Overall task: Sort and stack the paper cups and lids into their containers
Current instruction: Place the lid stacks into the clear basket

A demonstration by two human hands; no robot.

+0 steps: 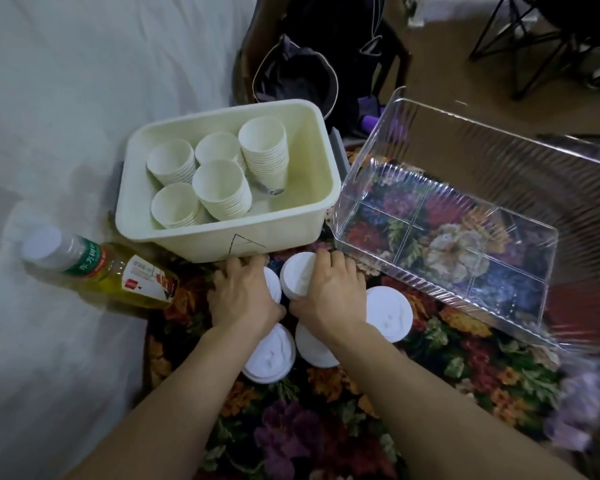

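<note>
We were working on a flower-patterned cloth (447, 382), with white bedding (66, 98) spread along the left and a dark bag (298, 77) and black metal legs (520, 53) on the brown floor at the far side. A bottle of yellow-green drink (108, 270) lay tilted at the left edge of the cloth.

The cream tub (312, 188) sat far left of centre and held five stacks of paper cups (222, 188), all mouth-up, the tallest leaning toward the tub's right wall. To its right stood the clear plastic bin (520, 157), tilted, its divided floor showing only the cloth's pattern through it.

The white lids (390, 313) lay in small piles on the cloth just near of the tub. Our left hand (243, 296) rested on one pile with fingers curled over its far edge, and our right hand (326, 292) gripped the neighbouring pile, fingers curled round its far side and thumb at its near side. The two hands were almost touching.
</note>
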